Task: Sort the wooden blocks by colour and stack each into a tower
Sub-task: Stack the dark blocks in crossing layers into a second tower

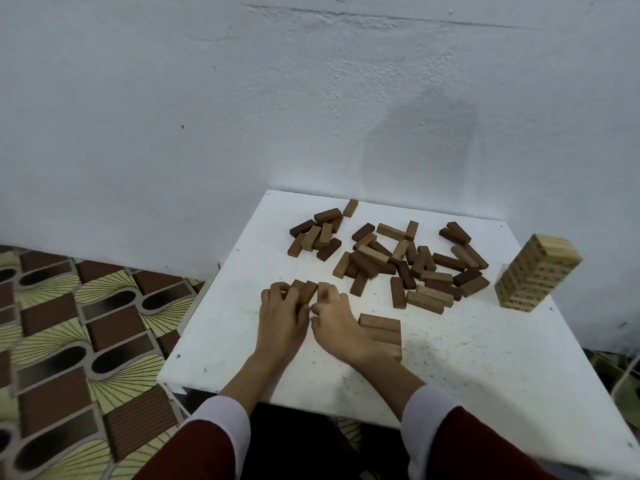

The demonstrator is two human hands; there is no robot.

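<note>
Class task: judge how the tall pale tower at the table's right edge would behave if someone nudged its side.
The pale tower would probably tip or shed blocks: it is tall, narrow and built of many loose layers. It stands close to the table edge, so falling pieces may drop off. Each block looks stiff and light.

No text, label, brand, number or sign can be read anywhere in the head view. The tall tower of pale wooden blocks (pixel 538 272), standing near the right edge of the white square table (pixel 467 368), carries small dark marks along the sides of its blocks, but they are too small and blurred to make out as letters or figures. The loose mid-brown and dark brown wooden blocks (pixel 408 263) spread toward the table's far edge show plain faces, with no printing that can be told.
</note>
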